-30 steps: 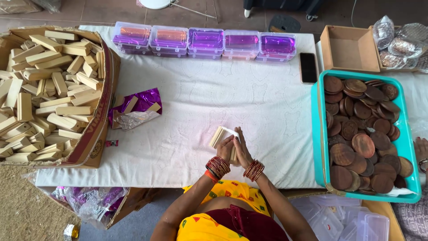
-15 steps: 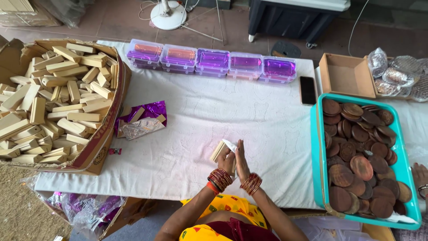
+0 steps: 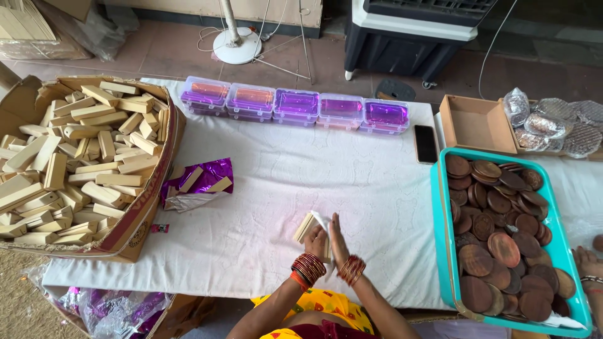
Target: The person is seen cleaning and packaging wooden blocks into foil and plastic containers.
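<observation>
My left hand (image 3: 316,241) and my right hand (image 3: 338,237) are pressed close together near the front edge of the white table (image 3: 270,182). Between them they hold a small pale wooden block (image 3: 305,225) with a bit of white wrap at its top. Both wrists wear red and gold bangles. To the left, at arm's length, lies a purple foil wrapper (image 3: 200,184) with two wooden blocks resting on it.
A big cardboard box (image 3: 135,229) heaped with pale wooden blocks stands at the left. Several clear lidded boxes (image 3: 295,105) with purple contents line the far edge. A black phone (image 3: 426,144), a small open carton (image 3: 475,123) and a teal tray (image 3: 442,238) of brown discs sit right. Another person's hand (image 3: 590,263) shows at far right.
The view has tilted and shifted, showing more floor beyond the table. My hands stay pressed together on the wooden block, turning it slightly.
</observation>
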